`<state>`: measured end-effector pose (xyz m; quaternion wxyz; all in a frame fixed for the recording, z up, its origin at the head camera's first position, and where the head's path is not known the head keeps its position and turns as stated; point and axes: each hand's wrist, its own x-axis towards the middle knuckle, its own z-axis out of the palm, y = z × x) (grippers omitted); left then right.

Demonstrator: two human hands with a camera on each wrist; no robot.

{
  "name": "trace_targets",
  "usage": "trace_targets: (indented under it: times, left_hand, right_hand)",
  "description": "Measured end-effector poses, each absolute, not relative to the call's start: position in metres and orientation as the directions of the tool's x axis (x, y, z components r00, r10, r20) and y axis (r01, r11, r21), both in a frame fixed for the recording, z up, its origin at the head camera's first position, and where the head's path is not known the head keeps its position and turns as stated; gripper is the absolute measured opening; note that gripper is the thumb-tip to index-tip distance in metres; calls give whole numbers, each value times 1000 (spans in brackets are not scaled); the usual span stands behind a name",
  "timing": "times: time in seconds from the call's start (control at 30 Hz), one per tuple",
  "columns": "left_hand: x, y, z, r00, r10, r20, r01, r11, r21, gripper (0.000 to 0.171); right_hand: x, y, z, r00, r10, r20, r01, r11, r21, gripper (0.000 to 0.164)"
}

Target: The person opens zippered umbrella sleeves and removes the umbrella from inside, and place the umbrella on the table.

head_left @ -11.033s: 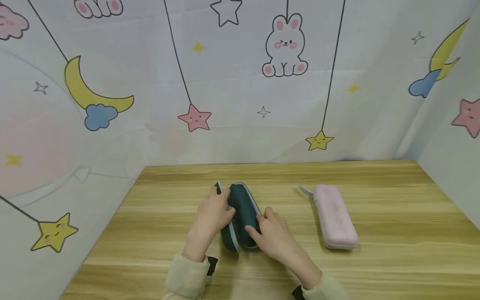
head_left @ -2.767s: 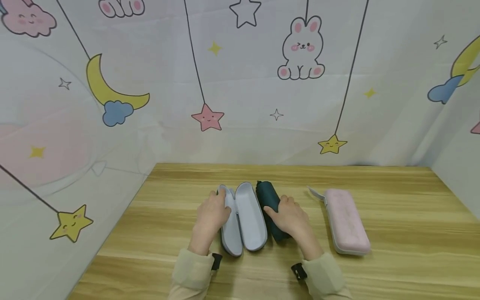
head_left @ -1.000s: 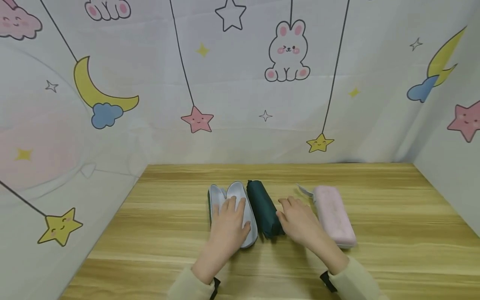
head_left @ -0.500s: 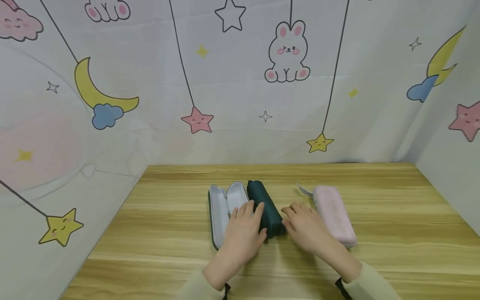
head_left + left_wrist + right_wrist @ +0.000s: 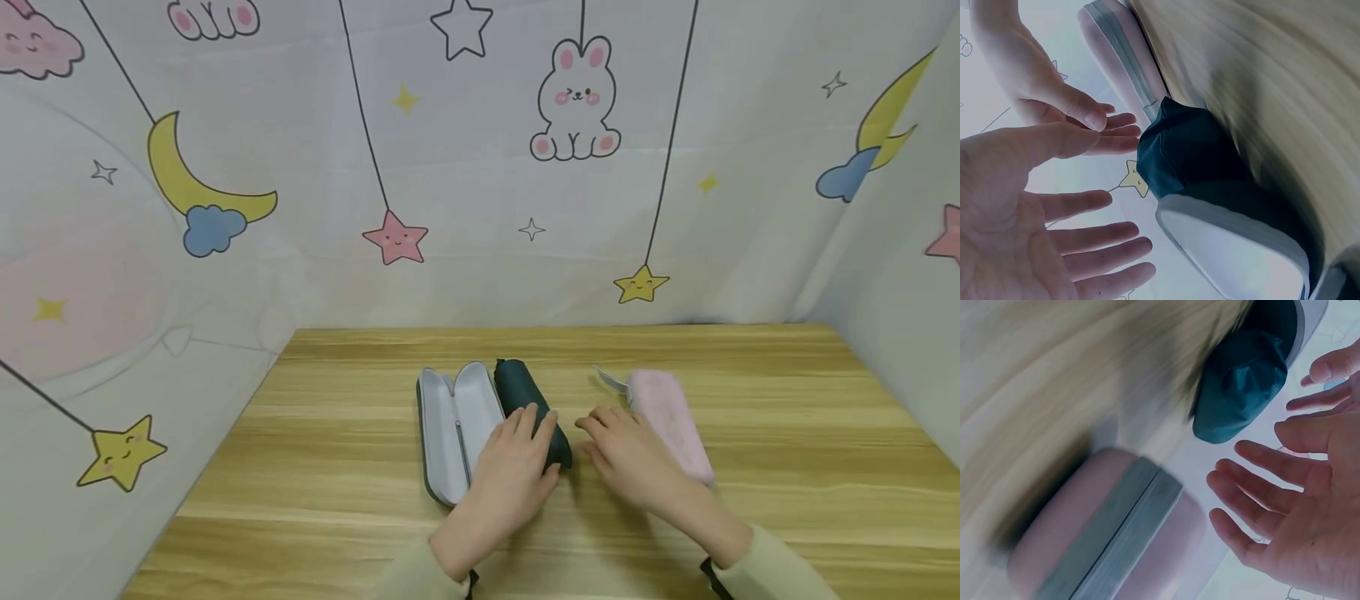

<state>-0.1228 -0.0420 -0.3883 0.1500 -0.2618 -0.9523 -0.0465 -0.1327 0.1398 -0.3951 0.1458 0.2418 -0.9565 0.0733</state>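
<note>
An unzipped hard case [image 5: 441, 442], dark green outside and lined in light grey, lies spread open on the table. Along its right side is a dark green fabric roll [image 5: 516, 383], whose gathered end [image 5: 1250, 387] shows in the right wrist view. My left hand [image 5: 513, 462] hovers over the case's right half and the roll, fingers straight and holding nothing. To the right of the roll, my right hand [image 5: 633, 458] has loosely bent fingers and an empty palm. It partly hides a closed pink case [image 5: 666, 400] in the head view.
A grey strap [image 5: 611, 379] sticks out from the far end of the pink case. Behind the wood-grain table [image 5: 315, 517] hangs a white curtain [image 5: 480, 183] printed with stars, a moon and a bunny.
The roll came out of the opened green case earlier and was laid to its right. In the last second, my left hand moves right from the case toward the roll; my right hand shifts slightly right.
</note>
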Motion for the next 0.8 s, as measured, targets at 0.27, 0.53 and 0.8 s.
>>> trace_targets:
  times: [0.27, 0.53, 0.8]
  left_hand:
    - [-126, -33, -392, -785, 531, 320, 563, 826, 10, 57]
    - [-130, -23, -392, -768, 564, 303, 600, 799, 34, 57]
    - [-134, -11, -393, -773, 577, 265, 611, 789, 66, 54]
  right_hand:
    - [-136, 159, -394, -834, -460, 306, -504, 860, -80, 19]
    - [-142, 176, -394, -834, -468, 291, -513, 852, -100, 20]
    - [-153, 191, -393, -829, -483, 280, -527, 844, -102, 19]
